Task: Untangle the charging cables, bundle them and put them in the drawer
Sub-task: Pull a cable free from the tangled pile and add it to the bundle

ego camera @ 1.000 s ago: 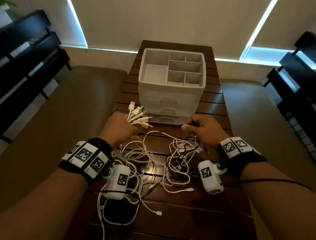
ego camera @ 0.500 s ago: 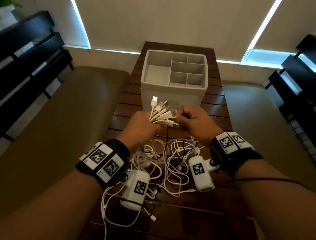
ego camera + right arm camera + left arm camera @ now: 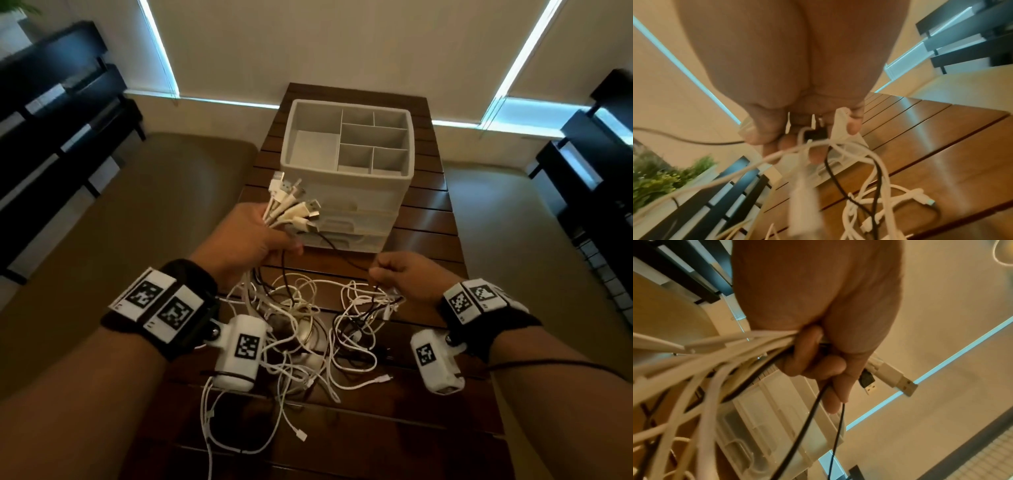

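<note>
Both fists around cables [image 3: 301,318], left hand [image 3: 246,240], right hand [image 3: 407,277]; organizer [image 3: 346,178] compartments bare.

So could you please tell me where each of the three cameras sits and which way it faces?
Head: on the head, looking forward and down at the table, drawer unit, both forearms and hands.
Left wrist: along the left hand, whose fingers grip the cable bundle.
Right wrist: along the right hand, pinching cable ends.
Shared: the black cable strung between the hands.
</note>
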Demonstrator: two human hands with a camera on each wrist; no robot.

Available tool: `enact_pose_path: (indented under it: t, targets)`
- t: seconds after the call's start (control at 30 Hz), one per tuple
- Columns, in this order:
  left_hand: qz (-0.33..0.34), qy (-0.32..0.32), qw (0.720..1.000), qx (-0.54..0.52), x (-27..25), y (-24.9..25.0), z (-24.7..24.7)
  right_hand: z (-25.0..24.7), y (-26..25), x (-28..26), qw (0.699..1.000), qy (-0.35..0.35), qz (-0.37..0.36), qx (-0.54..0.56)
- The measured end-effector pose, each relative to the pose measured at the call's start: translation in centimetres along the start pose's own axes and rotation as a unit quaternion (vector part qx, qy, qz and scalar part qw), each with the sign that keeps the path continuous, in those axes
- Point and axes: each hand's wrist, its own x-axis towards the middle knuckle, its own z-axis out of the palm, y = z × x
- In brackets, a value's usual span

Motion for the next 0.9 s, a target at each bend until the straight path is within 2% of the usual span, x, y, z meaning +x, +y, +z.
enact_pose_path:
  t: [0.07, 0.13, 0.23, 0.3, 0.33, 0.4, 0.5, 0.6, 0.63, 0.7, 0.77, 0.83, 0.9]
  targets:
    - [0.001, -0.031, 0.998, 0.053, 0.1, -0.5, 0.2, 0.2, -0.2, 0.0, 0.999, 0.034, 0.004, 0.023]
    - [-0.002, -0.023, 0.994, 0.105, 0.1, -1.1, 0.3, -0.5, -0.4, -0.2, 0.992, 0.085, -0.007, 0.088]
    - [-0.011, 0.091, 0.99, 0.108, 0.4, -1.8, -1.1, -2.6, 1.2, -1.3, 0.983, 0.107, -0.03, 0.147]
    - [-0.02, 0.158, 0.982, 0.102, 0.7, -1.9, -2.4, -3.4, 2.2, -2.2, 0.988, 0.093, -0.028, 0.118]
    - [-0.022, 0.169, 0.98, 0.102, 0.8, -1.9, -2.8, -3.4, 2.2, -2.5, 0.994, 0.075, -0.024, 0.082]
    - [-0.007, 0.157, 0.983, 0.092, 0.7, -1.5, -2.6, -2.6, 1.5, -2.4, 0.998, 0.054, -0.024, 0.009]
    - [0.043, 0.091, 0.992, 0.079, -0.1, -0.6, 0.0, -1.2, -0.7, -1.6, 0.993, 0.072, -0.084, -0.045]
    - [0.048, -0.02, 0.993, 0.107, -0.6, -0.2, 3.0, -0.4, -2.9, -0.6, 0.986, 0.091, -0.137, -0.012]
    - [0.046, -0.04, 0.988, 0.141, -0.5, -0.6, 3.6, -0.2, -3.6, -0.5, 0.984, 0.105, -0.143, 0.005]
    - [0.034, -0.038, 0.983, 0.174, -0.3, -1.2, 3.7, -0.3, -4.6, -0.6, 0.983, 0.121, -0.139, 0.026]
    - [0.012, -0.019, 0.991, 0.135, -0.1, -1.5, 2.9, -0.9, -4.1, -1.0, 0.989, 0.09, -0.113, 0.02]
    - [0.012, 0.014, 0.99, 0.138, 0.1, -1.3, 1.6, -1.5, -2.9, -1.9, 0.997, 0.004, -0.054, -0.051]
    - [0.02, 0.061, 0.982, 0.18, 0.2, -1.0, -0.2, -2.0, -1.7, -2.8, 0.984, -0.086, 0.016, -0.152]
